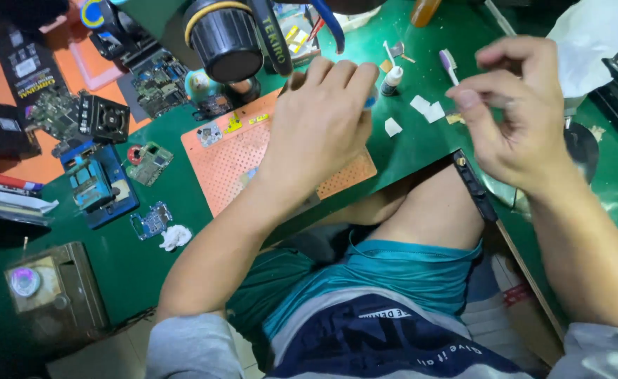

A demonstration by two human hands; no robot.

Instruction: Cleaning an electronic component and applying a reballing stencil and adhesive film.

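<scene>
Left hand [319, 116] grips a small blue-tipped item [370, 102] above the orange mat [235, 158] on the tabletop [148, 260]; right hand [512, 112] pinches closed, contents indiscernible; fine bench work appears underway, demanding steady alignment.

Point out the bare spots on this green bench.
Bare green mat lies between the orange perforated pad, the small circuit board and the brown box. It is crowded at the top left around the microscope and boards, and around the paper scraps.
</scene>
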